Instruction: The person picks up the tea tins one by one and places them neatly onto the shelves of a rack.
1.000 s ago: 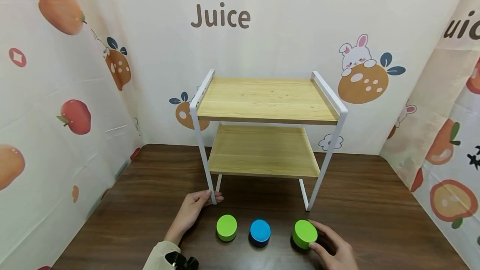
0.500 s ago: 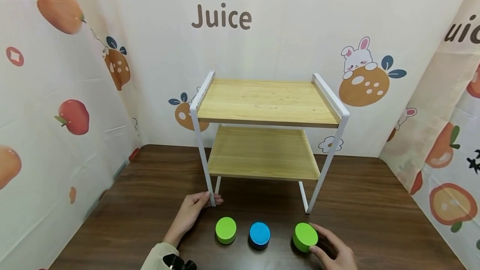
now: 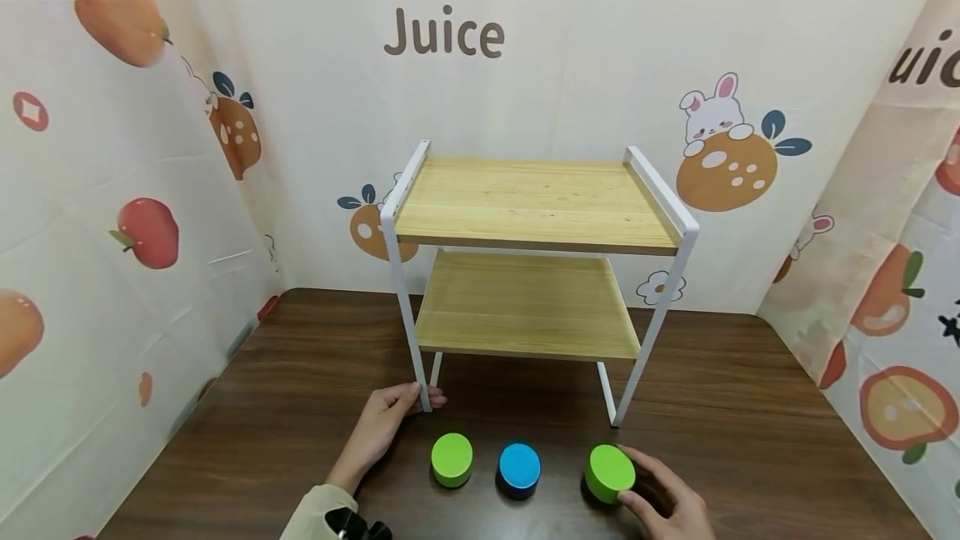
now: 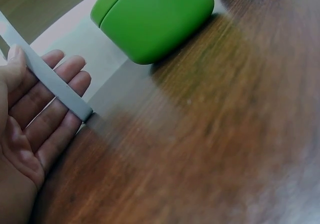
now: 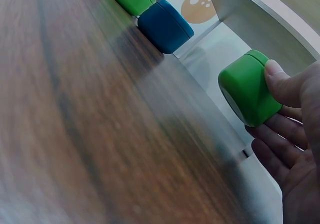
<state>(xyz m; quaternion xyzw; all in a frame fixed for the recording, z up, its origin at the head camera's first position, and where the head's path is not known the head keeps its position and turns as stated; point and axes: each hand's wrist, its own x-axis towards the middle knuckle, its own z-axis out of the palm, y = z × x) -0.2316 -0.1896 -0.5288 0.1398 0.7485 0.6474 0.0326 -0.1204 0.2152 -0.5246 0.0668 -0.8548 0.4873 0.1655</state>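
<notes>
The left hand's [image 3: 384, 417] fingers and thumb pinch a flat white leg [image 3: 409, 332] — part of a rack [image 3: 663, 190] with pale, wood-grained shelves [image 3: 536, 202]. The right hand's [image 3: 672, 505] fingers hold a smooth, squat green tub [image 3: 610, 472], right of a round blue tub [image 3: 519, 467] and a matching green lidded tub [image 3: 452, 458] on the dark, streaky worktop [image 3: 300, 373].

The shelf [image 3: 525, 207] had two flat boards of pale yellow wood and a thin white frame, and it stood upright on the worktop [image 3: 315, 390], with the left grip [image 3: 382, 419] pinching low down on its front left leg [image 3: 406, 315]. The round green pot [image 3: 610, 473] was in front of the shelf's right side, tipped a little and held at its side by the right grip [image 3: 667, 498].
</notes>
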